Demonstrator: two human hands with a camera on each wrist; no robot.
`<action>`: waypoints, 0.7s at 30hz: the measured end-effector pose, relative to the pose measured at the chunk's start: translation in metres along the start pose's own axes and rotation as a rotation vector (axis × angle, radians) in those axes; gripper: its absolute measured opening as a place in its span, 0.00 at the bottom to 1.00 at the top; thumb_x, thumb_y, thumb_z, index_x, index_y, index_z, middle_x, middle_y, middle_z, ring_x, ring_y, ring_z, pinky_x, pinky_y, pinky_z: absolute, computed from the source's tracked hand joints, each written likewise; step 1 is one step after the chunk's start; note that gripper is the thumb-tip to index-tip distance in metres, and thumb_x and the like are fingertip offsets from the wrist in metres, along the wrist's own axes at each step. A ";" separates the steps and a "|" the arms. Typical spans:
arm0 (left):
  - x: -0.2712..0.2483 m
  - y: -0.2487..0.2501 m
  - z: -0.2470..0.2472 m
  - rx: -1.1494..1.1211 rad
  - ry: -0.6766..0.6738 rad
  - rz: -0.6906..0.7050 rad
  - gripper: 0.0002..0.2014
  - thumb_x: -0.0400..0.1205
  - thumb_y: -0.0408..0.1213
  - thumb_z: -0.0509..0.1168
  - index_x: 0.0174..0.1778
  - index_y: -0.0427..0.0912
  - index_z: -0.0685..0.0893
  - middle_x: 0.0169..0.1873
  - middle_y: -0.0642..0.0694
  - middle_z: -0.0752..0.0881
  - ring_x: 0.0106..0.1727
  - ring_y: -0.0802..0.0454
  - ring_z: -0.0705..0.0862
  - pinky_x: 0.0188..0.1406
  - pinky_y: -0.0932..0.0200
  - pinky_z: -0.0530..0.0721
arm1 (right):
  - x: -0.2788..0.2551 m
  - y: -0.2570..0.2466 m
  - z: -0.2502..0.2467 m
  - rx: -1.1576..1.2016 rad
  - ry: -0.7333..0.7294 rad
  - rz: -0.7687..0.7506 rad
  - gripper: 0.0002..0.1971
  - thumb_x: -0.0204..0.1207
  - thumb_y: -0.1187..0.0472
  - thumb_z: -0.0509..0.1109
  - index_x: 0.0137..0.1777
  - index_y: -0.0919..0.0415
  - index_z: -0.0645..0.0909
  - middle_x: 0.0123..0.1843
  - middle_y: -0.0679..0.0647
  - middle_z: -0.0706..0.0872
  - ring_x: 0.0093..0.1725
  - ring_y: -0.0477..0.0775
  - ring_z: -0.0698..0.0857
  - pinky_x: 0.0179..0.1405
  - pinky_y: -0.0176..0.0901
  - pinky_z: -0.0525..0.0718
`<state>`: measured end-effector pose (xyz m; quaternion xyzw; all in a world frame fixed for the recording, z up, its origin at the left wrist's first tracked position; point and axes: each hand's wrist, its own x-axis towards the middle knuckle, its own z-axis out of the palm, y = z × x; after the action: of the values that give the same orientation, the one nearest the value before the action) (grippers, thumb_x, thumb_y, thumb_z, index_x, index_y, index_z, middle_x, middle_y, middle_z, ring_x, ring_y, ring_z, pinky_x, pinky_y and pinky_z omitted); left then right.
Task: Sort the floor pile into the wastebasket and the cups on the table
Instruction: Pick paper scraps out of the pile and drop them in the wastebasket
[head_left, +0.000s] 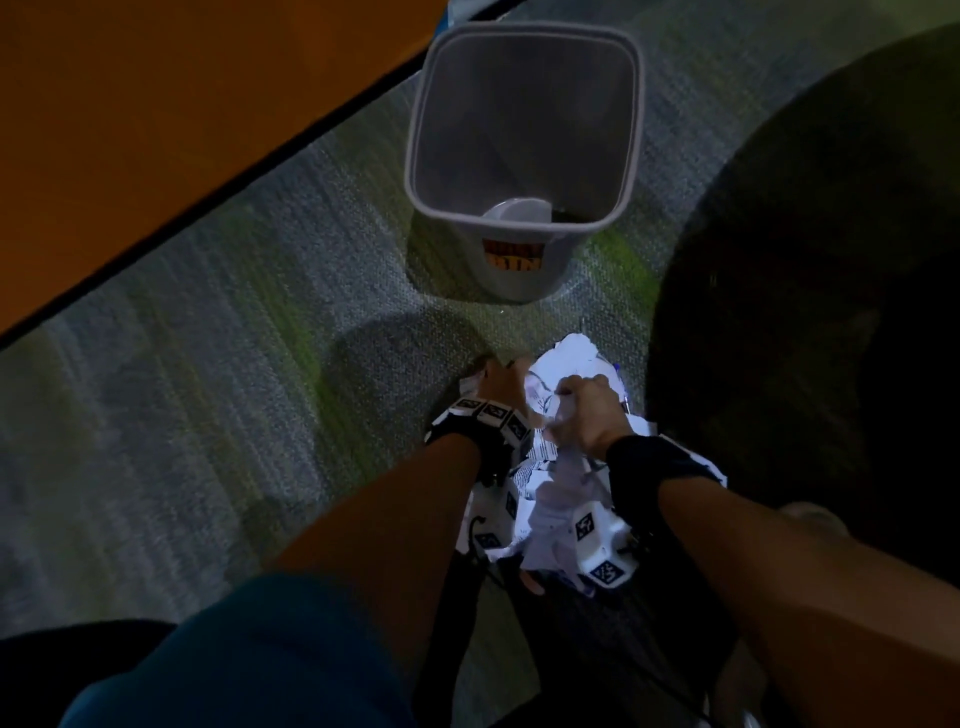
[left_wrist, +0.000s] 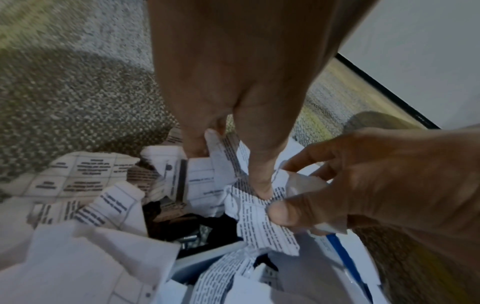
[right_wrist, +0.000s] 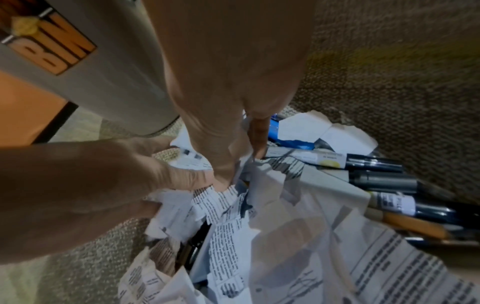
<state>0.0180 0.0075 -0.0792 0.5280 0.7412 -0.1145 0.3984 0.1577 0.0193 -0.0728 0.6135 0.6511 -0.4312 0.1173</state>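
Note:
A pile of torn printed paper scraps (head_left: 576, 348) lies on the carpet just in front of the grey wastebasket (head_left: 524, 275), which stands upright with its mouth open. Both my hands are down in the pile, side by side. My left hand (head_left: 493, 382) pinches printed strips between its fingers (left_wrist: 259, 181). My right hand (head_left: 582, 415) grips a crumpled scrap beside it, thumb against fingers (right_wrist: 223, 179). Black markers (right_wrist: 374, 164) and a pencil (right_wrist: 413, 226) lie half under the paper at the pile's right side, and a blue pen (left_wrist: 340, 251) shows there too.
An orange panel with a dark lower edge (head_left: 156, 130) runs along the left. A large dark shape (head_left: 831, 260) fills the right side next to the pile. Grey-green carpet (head_left: 234, 364) spreads to the left of the pile. The basket carries an orange "BIN" label (right_wrist: 54, 51).

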 end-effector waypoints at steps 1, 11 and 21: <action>-0.001 0.000 -0.002 -0.046 0.002 0.029 0.36 0.71 0.46 0.78 0.75 0.46 0.73 0.71 0.38 0.76 0.71 0.38 0.77 0.58 0.49 0.79 | -0.001 -0.001 -0.002 0.045 0.018 -0.002 0.25 0.62 0.63 0.81 0.61 0.59 0.83 0.60 0.66 0.82 0.58 0.66 0.84 0.59 0.49 0.84; -0.068 0.008 -0.062 -0.338 0.121 -0.120 0.19 0.77 0.35 0.74 0.63 0.35 0.84 0.63 0.36 0.84 0.65 0.40 0.82 0.65 0.53 0.81 | -0.055 -0.036 -0.074 0.189 0.118 0.031 0.09 0.70 0.73 0.70 0.35 0.61 0.88 0.46 0.65 0.91 0.53 0.61 0.89 0.45 0.38 0.79; -0.185 0.048 -0.153 -0.518 0.491 -0.060 0.19 0.72 0.34 0.78 0.59 0.38 0.86 0.61 0.40 0.81 0.60 0.41 0.83 0.65 0.47 0.83 | -0.177 -0.081 -0.179 0.259 0.338 -0.107 0.06 0.70 0.71 0.79 0.46 0.65 0.89 0.35 0.51 0.80 0.46 0.49 0.78 0.46 0.35 0.76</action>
<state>0.0118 -0.0103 0.1649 0.3992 0.8345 0.1958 0.3255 0.1911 0.0321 0.1886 0.6515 0.6323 -0.4079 -0.0964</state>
